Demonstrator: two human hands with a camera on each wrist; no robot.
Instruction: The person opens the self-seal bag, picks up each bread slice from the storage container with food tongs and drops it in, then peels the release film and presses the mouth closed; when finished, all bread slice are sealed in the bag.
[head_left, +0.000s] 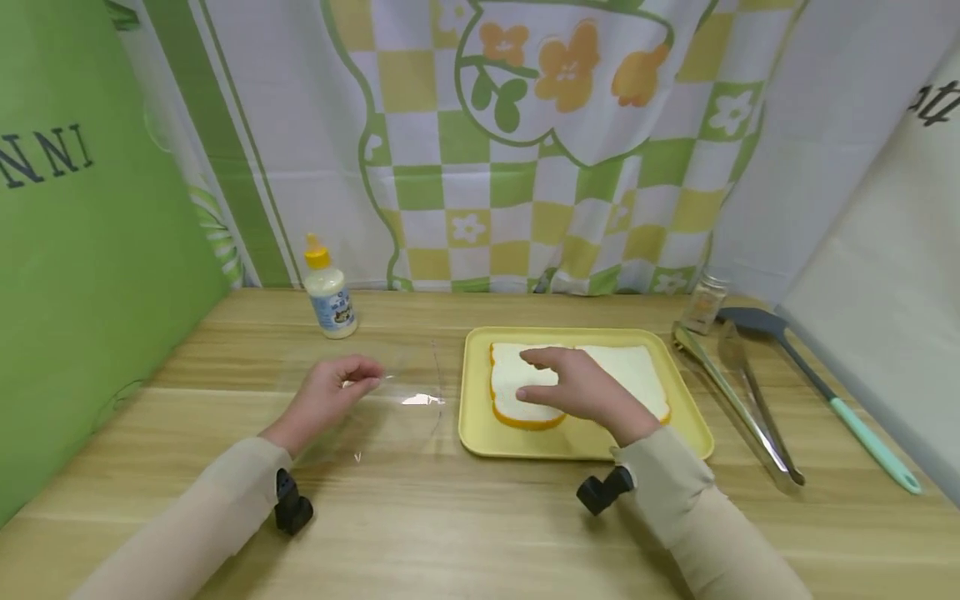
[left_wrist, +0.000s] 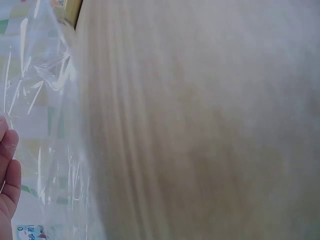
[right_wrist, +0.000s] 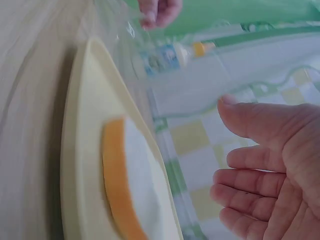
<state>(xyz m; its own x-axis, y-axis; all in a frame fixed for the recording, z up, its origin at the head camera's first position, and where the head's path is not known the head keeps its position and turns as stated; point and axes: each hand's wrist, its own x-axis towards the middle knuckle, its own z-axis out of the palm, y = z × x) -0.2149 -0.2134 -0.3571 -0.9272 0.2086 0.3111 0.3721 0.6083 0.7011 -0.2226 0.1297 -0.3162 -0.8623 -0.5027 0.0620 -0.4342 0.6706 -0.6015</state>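
Observation:
My left hand (head_left: 333, 392) pinches a clear plastic bag (head_left: 408, 404) between thumb and fingertips, left of the tray; in the left wrist view the crinkled film (left_wrist: 55, 125) hangs beside the fingers (left_wrist: 11, 145). Above the left slice of bread (head_left: 517, 387) is my right hand (head_left: 585, 387), thumb and fingers apart, holding nothing. In the right wrist view that hand (right_wrist: 272, 175) faces palm-on, clear of the orange-crusted bread (right_wrist: 117, 175). A second slice (head_left: 633, 375) lies beside the first on the yellow tray (head_left: 525, 447).
A yellow-capped bottle (head_left: 332, 300) stands at the back left. To the right of the tray are a glass jar (head_left: 705, 304), metal tongs (head_left: 738, 408) and a dark spatula with a mint handle (head_left: 873, 442). A patterned curtain (head_left: 420, 192) hangs behind the table.

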